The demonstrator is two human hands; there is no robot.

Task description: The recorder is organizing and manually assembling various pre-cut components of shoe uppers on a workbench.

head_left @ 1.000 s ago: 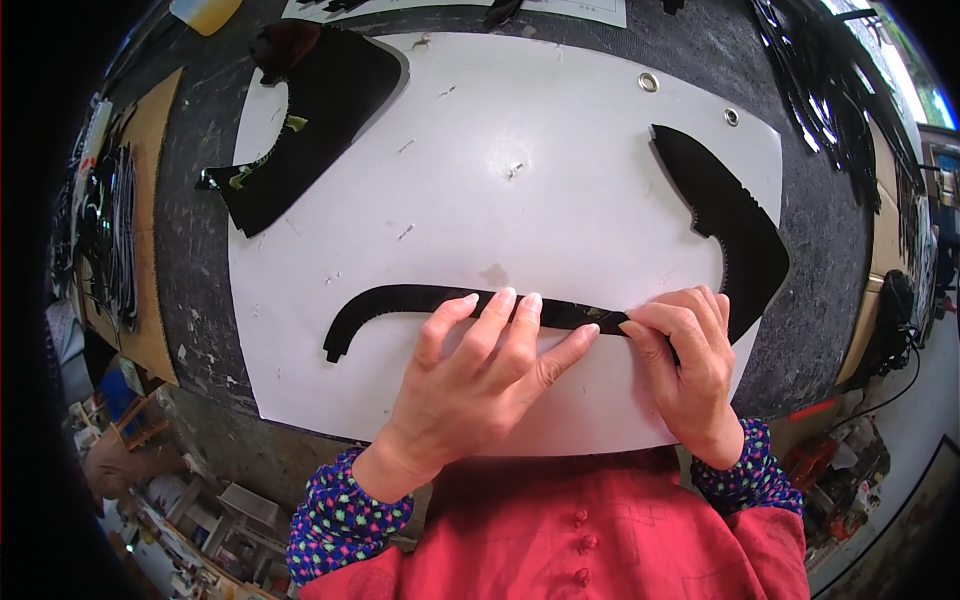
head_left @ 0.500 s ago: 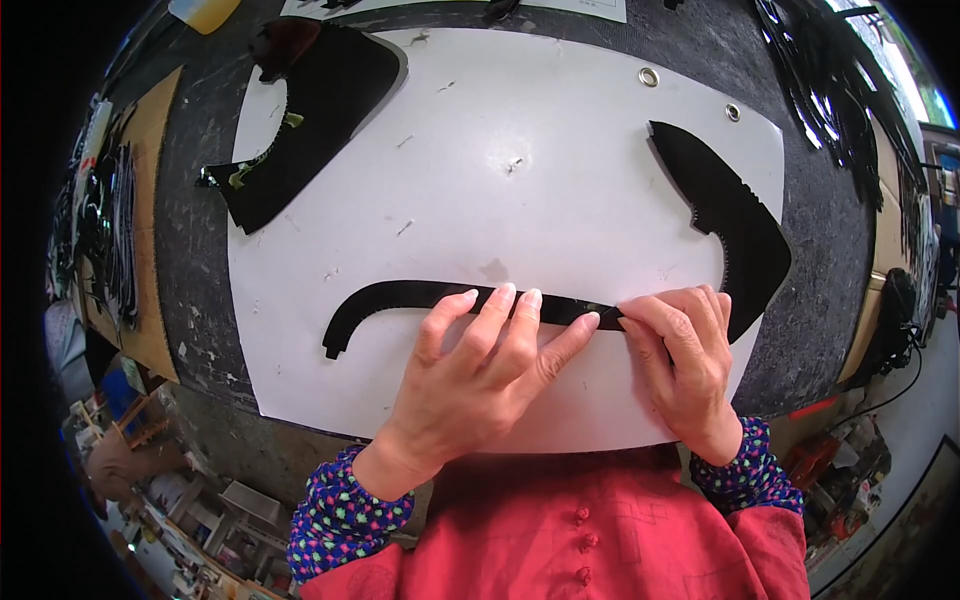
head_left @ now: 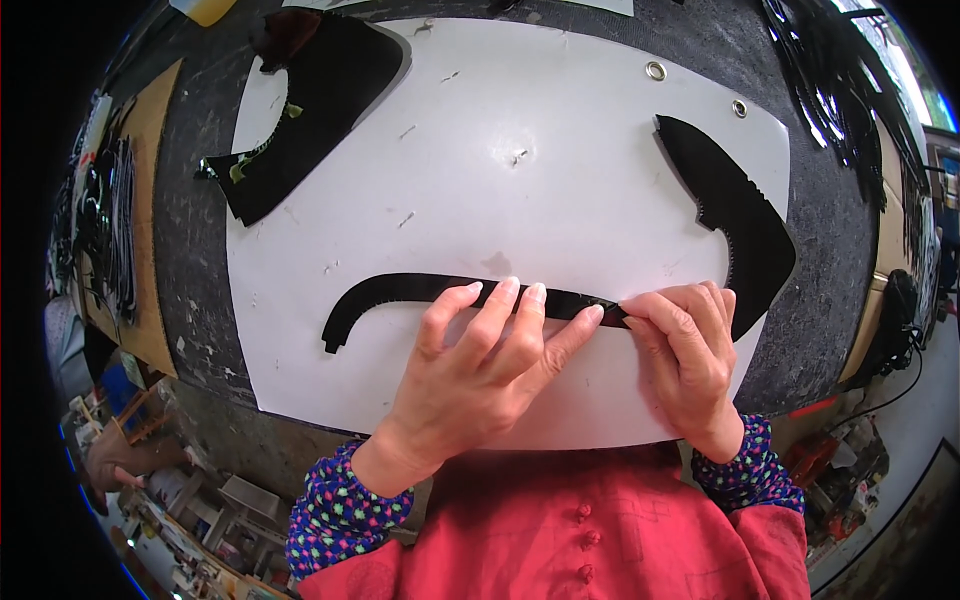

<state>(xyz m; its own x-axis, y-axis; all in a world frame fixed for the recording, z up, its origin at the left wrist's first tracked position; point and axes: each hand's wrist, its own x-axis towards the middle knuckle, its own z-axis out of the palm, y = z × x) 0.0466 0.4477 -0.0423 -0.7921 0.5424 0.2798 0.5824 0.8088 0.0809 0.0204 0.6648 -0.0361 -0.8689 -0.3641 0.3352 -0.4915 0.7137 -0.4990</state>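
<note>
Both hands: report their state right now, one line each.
Left hand: open, fingers spread on the black curved strip.
Right hand: closed, pinching that strip near its right end.

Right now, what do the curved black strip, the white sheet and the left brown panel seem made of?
Curved black strip: perhaps leather or synthetic; smooth, with a notched inner edge. White sheet: probably plastic; glossy, showing a glare spot. Brown panel: likely cardboard; matte, tan.
</note>
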